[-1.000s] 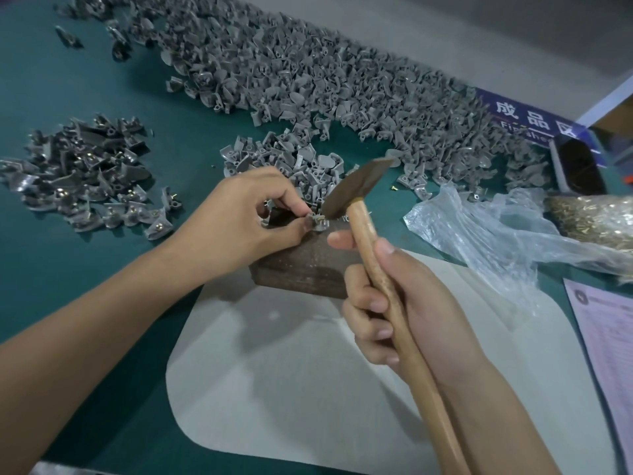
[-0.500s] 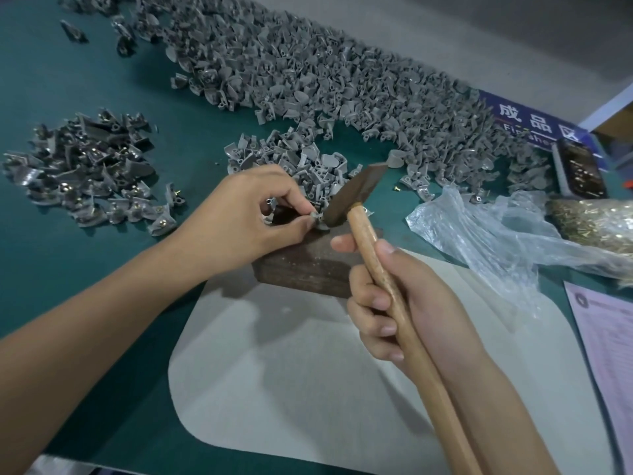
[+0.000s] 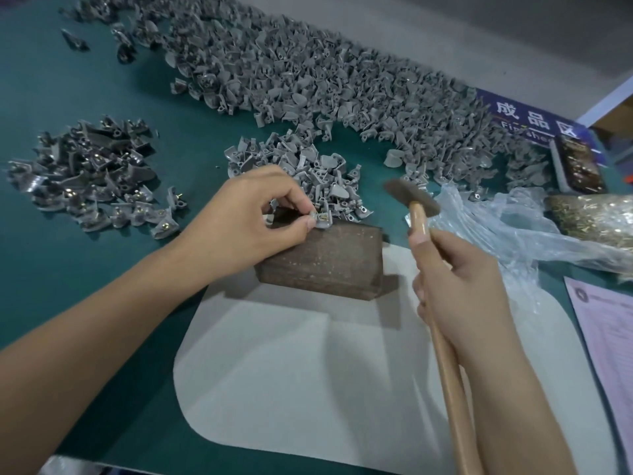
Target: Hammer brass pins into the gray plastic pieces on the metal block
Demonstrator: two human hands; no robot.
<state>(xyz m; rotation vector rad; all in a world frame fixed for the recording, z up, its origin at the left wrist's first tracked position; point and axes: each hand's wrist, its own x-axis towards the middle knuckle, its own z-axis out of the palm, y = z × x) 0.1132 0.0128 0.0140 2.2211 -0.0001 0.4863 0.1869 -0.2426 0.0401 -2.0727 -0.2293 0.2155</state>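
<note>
The left hand [image 3: 239,221] rests on the far left corner of the metal block [image 3: 325,258], its thumb and forefinger curled to pinch a gray plastic piece [image 3: 322,219] against the block's top edge; a brass pin [image 3: 322,217] shows in that piece. The right hand [image 3: 459,293] has its fingers wrapped round the wooden handle of a hammer [image 3: 419,214], thumb laid along the shaft, and the blurred head hangs in the air to the right of the block, apart from the piece. The block sits at the far edge of a pale mat [image 3: 308,389] on the green bench [image 3: 51,286]. A large heap of gray pieces [image 3: 308,80] runs across the back, a small heap [image 3: 308,169] lies just behind the block, and a pile with pins fitted [image 3: 92,176] lies to the left. At right, a clear plastic bag [image 3: 496,231] and a bag of brass pins [image 3: 592,217]
</note>
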